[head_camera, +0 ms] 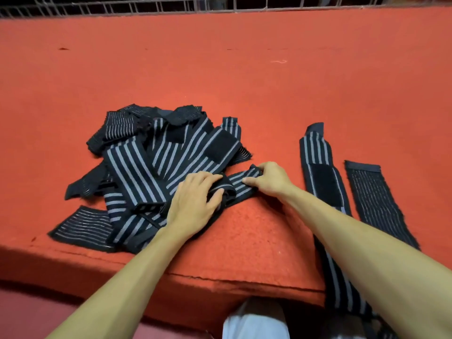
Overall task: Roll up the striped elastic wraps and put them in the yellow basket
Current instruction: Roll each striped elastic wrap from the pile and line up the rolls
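On red mat (244, 81) | left hand (193, 199), right hand (269, 179): fingers (249, 181) grip one wrap (238, 179) | two wraps (320, 167) (374, 199) flat | one pile (159, 152)

A striped wrap (238, 181) is held on the red tabletop (244, 81), its rolled end clasped by the left grip (195, 199) and its flat end pinched by the right grip (267, 178). A pile of wraps (156, 152) is heaped against it on the left. To the right, a long wrap (320, 177) is draped over the front edge, with a short wrap (374, 199) laid flat beside it.
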Motion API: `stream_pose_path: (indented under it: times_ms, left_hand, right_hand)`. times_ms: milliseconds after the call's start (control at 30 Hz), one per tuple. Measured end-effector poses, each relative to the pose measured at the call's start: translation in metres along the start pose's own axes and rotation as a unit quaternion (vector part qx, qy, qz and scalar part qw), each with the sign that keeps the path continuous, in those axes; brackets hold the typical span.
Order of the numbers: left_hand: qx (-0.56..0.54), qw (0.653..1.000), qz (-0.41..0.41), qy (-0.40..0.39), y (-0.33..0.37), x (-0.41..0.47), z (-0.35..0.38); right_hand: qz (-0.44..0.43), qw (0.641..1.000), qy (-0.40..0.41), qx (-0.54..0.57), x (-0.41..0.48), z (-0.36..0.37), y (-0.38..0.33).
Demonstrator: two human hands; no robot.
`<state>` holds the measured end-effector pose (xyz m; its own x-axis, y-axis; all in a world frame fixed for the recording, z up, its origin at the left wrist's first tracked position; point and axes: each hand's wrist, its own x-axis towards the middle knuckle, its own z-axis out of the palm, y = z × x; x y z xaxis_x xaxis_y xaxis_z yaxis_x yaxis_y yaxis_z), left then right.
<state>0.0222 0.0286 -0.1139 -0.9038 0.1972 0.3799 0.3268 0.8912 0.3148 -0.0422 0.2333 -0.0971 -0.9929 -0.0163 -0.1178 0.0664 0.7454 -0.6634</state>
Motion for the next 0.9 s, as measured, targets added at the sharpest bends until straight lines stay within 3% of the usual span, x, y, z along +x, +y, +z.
stream_pose_path:
  times_ms: [200,300,367,567,767,833,900]
  left_hand:
    - [0.127,0.992,-0.001,-0.01,0.022,-0.006,-0.003]
    - [0.14,0.99,-0.008,-0.017,0.04,-0.003,-0.012]
    - [0.105,0.994,0.01,-0.016,0.058,-0.001,-0.017]
    - [-0.017,0.99,0.089,-0.106,0.128,0.004,-0.018]
    - [-0.04,0.985,0.116,-0.122,0.181,0.012,-0.028]
    - [-0.112,0.972,0.103,-0.176,0.199,0.015,-0.031]
    - [-0.195,0.95,0.076,-0.23,0.217,0.016,-0.031]
  right_hand:
    - [0.024,0.996,-0.015,0.081,-0.023,-0.029,0.012]
    - [0.07,0.969,0.013,0.236,-0.042,-0.058,0.03]
    - [0.079,0.941,0.015,0.328,-0.059,-0.083,0.039]
    - [0.035,0.896,0.06,0.439,-0.104,-0.148,0.047]
    - [0.012,0.833,0.142,0.534,-0.147,-0.206,0.067]
    - [0.003,0.841,0.133,0.524,-0.159,-0.222,0.078]
    - [0.005,0.883,0.101,0.459,-0.168,-0.235,0.09]
